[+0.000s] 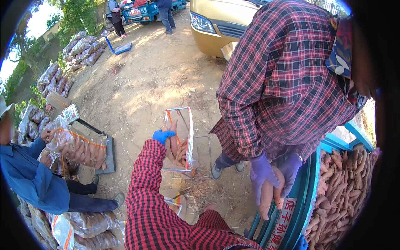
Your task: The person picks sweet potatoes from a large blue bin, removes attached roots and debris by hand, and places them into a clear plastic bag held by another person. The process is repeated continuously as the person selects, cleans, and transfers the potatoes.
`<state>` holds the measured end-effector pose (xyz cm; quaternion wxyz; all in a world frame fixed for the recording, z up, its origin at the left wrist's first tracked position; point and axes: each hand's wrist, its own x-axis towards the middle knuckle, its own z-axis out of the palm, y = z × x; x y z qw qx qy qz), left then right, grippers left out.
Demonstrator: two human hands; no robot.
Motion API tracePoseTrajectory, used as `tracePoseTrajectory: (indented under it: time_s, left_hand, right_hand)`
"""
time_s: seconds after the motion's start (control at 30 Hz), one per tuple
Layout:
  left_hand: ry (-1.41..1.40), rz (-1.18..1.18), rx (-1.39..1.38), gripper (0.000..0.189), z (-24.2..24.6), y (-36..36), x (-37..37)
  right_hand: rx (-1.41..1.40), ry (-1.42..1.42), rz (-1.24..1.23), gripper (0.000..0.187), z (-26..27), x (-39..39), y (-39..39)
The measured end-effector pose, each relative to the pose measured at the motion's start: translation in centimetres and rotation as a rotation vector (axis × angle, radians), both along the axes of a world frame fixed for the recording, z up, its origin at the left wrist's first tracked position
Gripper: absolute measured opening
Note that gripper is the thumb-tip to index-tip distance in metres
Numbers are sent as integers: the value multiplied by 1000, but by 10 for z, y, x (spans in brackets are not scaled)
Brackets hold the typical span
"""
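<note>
My left hand (164,136), in a blue glove, grips sweet potatoes (173,140) above an open clear plastic bag held in a metal wire frame (208,150). More sweet potatoes (182,151) lie inside that bag. At the bottom right edge, a small part of my right hand (301,243) in a blue glove shows by the side of a blue truck bed. What it touches is hidden. The bed holds a large heap of sweet potatoes (340,193).
A co-worker in a plaid shirt (281,78) holds sweet potatoes in purple gloves at my right. On the left, a person in blue (37,175) handles a filled bag (81,147) at a platform scale (109,156). Filled bags (90,225) lie lower left; a gold vehicle (203,34) stands ahead.
</note>
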<state>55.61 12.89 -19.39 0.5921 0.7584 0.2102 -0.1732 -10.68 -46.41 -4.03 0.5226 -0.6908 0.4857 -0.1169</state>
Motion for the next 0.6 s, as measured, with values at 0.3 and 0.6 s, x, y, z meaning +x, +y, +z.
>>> tracePoseTrajectory:
  time_s: [0.3,0.6]
  left_hand:
    - [37,55,9,74,-68,-62,-5]
    - [-273,79,-55,29,-19,-82,-110]
  right_hand:
    - [-65,109,-18,32,-1,22,6]
    - [-115,-9,9,33,-28,-2,37]
